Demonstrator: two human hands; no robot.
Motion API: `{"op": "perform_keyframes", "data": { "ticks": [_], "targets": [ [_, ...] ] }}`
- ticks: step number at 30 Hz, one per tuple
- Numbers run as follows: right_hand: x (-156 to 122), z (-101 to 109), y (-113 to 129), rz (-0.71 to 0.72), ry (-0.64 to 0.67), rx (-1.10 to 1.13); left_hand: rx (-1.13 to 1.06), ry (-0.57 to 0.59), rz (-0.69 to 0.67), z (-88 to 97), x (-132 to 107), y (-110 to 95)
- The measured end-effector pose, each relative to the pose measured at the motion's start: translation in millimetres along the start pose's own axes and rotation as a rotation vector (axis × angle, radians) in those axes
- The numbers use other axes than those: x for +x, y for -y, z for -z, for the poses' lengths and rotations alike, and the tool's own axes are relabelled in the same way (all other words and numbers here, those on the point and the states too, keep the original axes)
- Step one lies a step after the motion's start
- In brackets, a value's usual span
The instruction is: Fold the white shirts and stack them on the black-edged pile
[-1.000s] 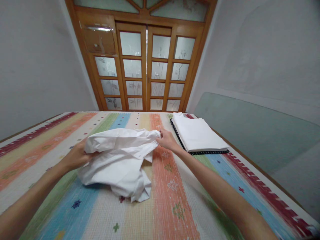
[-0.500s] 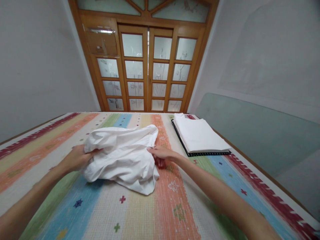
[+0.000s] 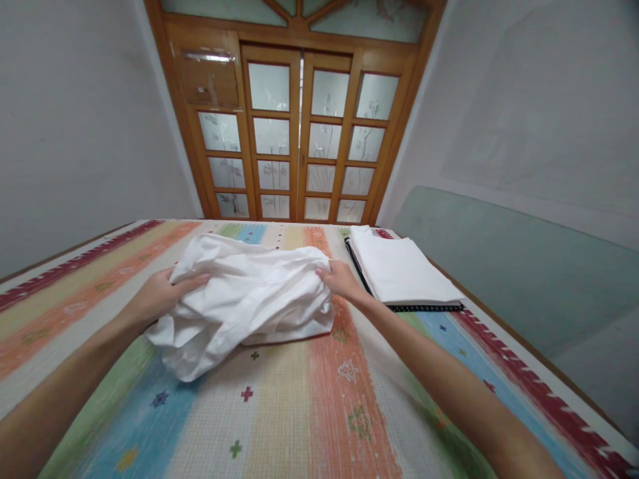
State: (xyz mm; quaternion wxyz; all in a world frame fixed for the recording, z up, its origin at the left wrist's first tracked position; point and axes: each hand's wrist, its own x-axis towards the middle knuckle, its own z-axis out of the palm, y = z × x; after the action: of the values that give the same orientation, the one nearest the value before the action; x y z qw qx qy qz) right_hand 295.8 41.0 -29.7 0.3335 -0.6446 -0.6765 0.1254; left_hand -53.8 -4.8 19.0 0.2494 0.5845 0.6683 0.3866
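A crumpled white cloth garment point(image 3: 254, 293), perhaps a shirt, is stretched between my two hands just over the striped bed cover point(image 3: 279, 426). My left hand point(image 3: 167, 293) grips its left side, thumb on top and the other fingers hidden behind the fabric. At the right edge, my right hand point(image 3: 340, 278) pinches the cloth between thumb and fingers. Folds run across the middle, and a loose part hangs down at the lower left. The garment's exact kind is hard to make out in this bunched state.
To the right lies a stack of folded white cloth point(image 3: 409, 269) on top of a black patterned one point(image 3: 424, 307). A pale green headboard-like panel point(image 3: 519, 259) runs along the right wall. Wooden doors with glass panes point(image 3: 299, 133) stand beyond the far edge.
Both hands have risen slightly, the right one moving right and away. The garment is pulled wider; its loose lower corner has shifted from the right side to the left.
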Motion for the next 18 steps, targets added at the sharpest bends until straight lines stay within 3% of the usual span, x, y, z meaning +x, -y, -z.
{"op": "perform_keyframes", "data": {
  "ticks": [2, 4, 7, 9, 11, 12, 14, 16, 18],
  "targets": [
    [17.3, 21.2, -7.1, -0.054, -0.048, -0.03, 0.022, -0.099, 0.033, 13.4, 4.3, -3.0],
    [32.3, 38.9, -13.0, -0.132, -0.18, -0.089, 0.011, -0.196, 0.091, 22.5, 7.8, -7.1],
    [45.7, 52.3, -19.5, -0.165, -0.306, -0.193, -0.118, -0.344, 0.137, 26.2, 11.4, -9.3],
    [47.7, 53.4, -22.3, -0.167, -0.339, -0.247, -0.205, -0.302, 0.115, 26.1, 12.3, -3.7],
    [43.8, 51.5, -23.8, -0.176, -0.289, -0.246, -0.294, -0.058, 0.042, 28.0, 11.5, 8.3],
    [39.8, 50.4, -24.2, -0.174, -0.192, -0.206, -0.347, 0.111, -0.008, 30.2, 10.7, 16.1],
    [28.3, 48.9, -24.3, -0.154, 0.173, -0.065, -0.396, 0.334, -0.02, 35.9, 10.2, 33.7],
    [13.7, 48.0, -24.1, -0.141, 0.648, 0.058, -0.322, 0.373, -0.004, 40.7, 13.1, 52.2],
    [-1.4, 45.7, -24.3, -0.151, 1.012, 0.067, -0.14, 0.305, -0.045, 41.2, 19.5, 70.6]
  ]
}}
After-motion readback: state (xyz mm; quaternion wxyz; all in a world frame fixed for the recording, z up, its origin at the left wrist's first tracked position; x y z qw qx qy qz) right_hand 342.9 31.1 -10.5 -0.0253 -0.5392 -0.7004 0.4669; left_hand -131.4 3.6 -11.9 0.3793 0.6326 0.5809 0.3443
